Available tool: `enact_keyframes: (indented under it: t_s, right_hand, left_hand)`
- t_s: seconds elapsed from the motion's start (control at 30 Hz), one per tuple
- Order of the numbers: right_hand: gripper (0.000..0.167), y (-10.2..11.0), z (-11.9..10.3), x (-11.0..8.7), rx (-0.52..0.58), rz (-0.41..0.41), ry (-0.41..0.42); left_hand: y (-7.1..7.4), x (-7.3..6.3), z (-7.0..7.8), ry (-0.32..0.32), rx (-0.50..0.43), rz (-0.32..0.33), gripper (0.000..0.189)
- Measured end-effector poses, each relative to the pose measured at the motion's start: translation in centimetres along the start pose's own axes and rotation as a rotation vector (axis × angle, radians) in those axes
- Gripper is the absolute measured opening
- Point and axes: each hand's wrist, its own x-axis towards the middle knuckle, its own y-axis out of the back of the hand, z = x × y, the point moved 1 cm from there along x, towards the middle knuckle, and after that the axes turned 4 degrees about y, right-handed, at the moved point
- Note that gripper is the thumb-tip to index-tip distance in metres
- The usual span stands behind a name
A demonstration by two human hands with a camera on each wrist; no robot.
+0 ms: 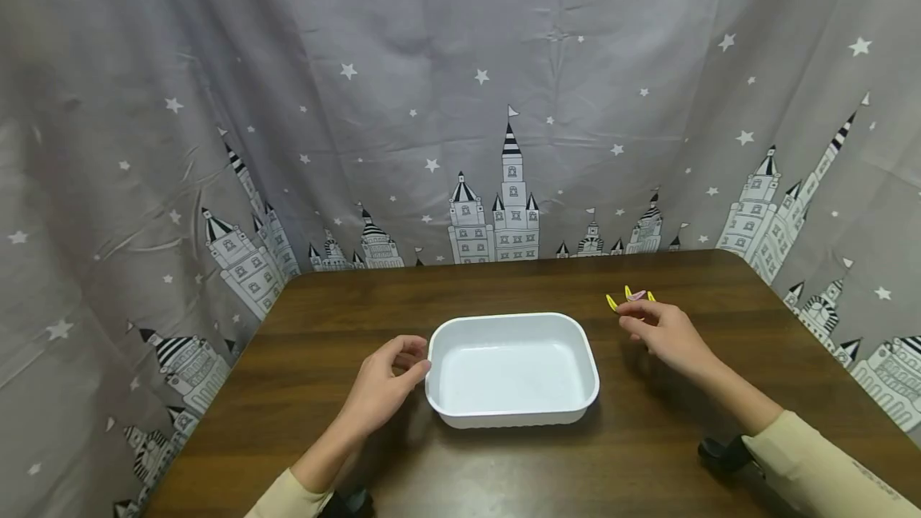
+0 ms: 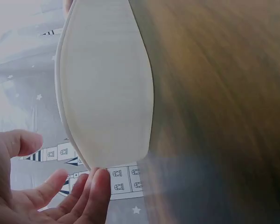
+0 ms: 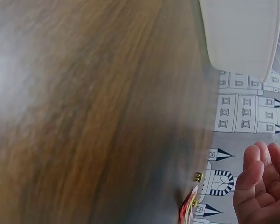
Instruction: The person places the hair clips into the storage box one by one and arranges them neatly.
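Observation:
A white rectangular dish point(image 1: 512, 420) with rounded corners and nothing in it stands on the table. At its left rim is my left hand point(image 1: 384, 382), fingers loosely bent. In the left wrist view its fingertips point(image 2: 100, 179) come right up to the end of the dish point(image 2: 105, 84). My right hand point(image 1: 669, 334) hovers near several small hair clips at the back right, its fingers relaxed and holding nothing. Yellow clips point(image 1: 612, 304) and a pink clip point(image 1: 636, 295) show just past the fingertips. In the right wrist view the clips point(image 3: 189, 205) lie on the table, apart from the hand.
The brown wooden table point(image 1: 345, 302) reaches back to a grey curtain point(image 1: 388, 102) printed with castles and stars. Sleeves and dark wrist straps point(image 1: 723, 454) show at the front.

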Motion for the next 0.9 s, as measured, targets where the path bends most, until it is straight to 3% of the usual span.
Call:
enact_keyframes:
  t_s: [0.23, 0.4, 0.57, 0.9]
  right_hand:
    - [0.036, -0.1, 0.0, 0.3, 0.138, -0.004, -0.056]
    - [0.039, 0.0, 0.6, 0.2, 0.178, -0.006, -0.118]
    - [0.042, 0.1, 1.2, 0.0, 0.209, 0.002, -0.158]
    - [0.043, 0.4, 2.0, 0.3, 0.317, 0.035, -0.207]
  left_hand:
    - [-0.5, 0.1, -0.1, 0.036, -0.159, -0.098, 0.043]
    - [-0.8, 0.1, -0.3, 0.036, -0.206, -0.124, 0.049]
    - [-0.7, 0.3, -0.6, 0.039, -0.193, -0.180, 0.055]
    - [-0.3, 0.4, -1.7, -0.023, -0.109, -0.283, 0.062]
